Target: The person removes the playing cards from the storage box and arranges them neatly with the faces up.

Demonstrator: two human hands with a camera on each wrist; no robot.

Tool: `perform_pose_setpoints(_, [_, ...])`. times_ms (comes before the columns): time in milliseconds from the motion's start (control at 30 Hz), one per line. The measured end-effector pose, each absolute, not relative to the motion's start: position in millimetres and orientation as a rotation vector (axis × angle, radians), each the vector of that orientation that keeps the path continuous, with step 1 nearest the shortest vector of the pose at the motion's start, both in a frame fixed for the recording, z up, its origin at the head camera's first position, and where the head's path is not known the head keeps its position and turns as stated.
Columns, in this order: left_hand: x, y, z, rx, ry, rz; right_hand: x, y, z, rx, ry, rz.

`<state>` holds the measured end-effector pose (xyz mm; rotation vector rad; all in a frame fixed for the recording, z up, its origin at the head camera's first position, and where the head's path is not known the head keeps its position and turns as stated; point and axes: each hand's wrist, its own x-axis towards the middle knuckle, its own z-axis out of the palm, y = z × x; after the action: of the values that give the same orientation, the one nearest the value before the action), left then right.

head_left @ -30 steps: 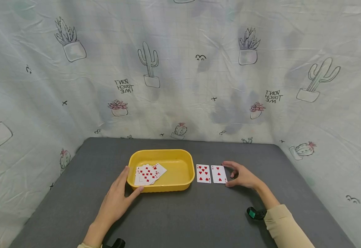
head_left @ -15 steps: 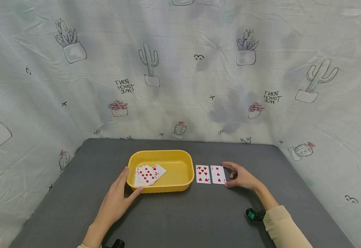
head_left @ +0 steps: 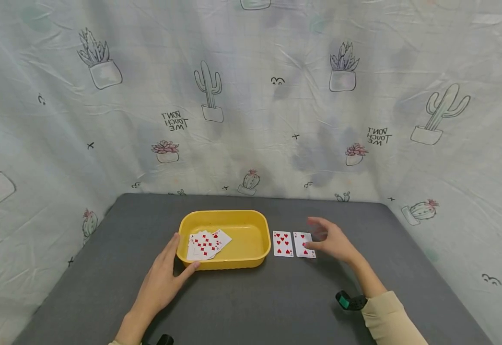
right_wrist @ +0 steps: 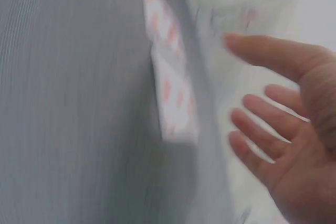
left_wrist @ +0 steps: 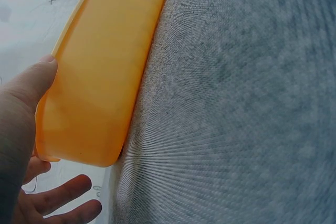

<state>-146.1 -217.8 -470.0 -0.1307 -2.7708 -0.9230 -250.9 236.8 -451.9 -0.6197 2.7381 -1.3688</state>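
Observation:
My left hand (head_left: pixel 157 278) rests at the near left corner of a yellow plastic tray (head_left: pixel 259 261), thumb on its rim and index finger at its left end. In the left wrist view the tray's outer wall (left_wrist: pixel 94 87) fills the space beside my thumb (left_wrist: pixel 39 77), and the other fingers are spread. Right of the tray, a seven of hearts (head_left: pixel 280 249) and a three of hearts (head_left: pixel 299 250) lie face up side by side. My right hand (head_left: pixel 334 243) hovers over the three of hearts, holding nothing, its fingers apart; the right wrist view is blurred.
Inside the tray, a fanned pile of playing cards (head_left: pixel 204 244) lies at the left, a diamond card on top. The dark grey table (head_left: pixel 251 306) meets a patterned cloth (head_left: pixel 251 120) behind. Dark wrist bands (head_left: pixel 351 302) are on the wrists.
My right hand has come off the right edge of the three of hearts, rising and shifting left over it. The left hand, tray and cards stay as they were.

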Motion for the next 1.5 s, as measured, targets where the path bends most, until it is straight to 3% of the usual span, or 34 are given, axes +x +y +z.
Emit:
perform_pose_setpoints(233, [-147,-217,-471,-0.137,-2.759,-0.919,-223,150,-410,-0.767,2.643,-1.621])
perform_pose_setpoints(467, [-151,-219,-474,-0.159,-2.742,-0.898,-242,81,-428,-0.977,2.450,-1.731])
perform_pose_setpoints(667, [-153,-222,-475,-0.172,-2.750,-0.909,-257,37,-440,-0.905,2.296,-1.720])
perform_pose_setpoints(1100, [-157,-223,-479,-0.207,-2.712,-0.915,-288,6,-462,-0.974,2.386,-1.227])
perform_pose_setpoints(1500, [-158,-226,-481,-0.217,-2.702,-0.908,-297,-6,-469,-1.016,2.396,-1.007])
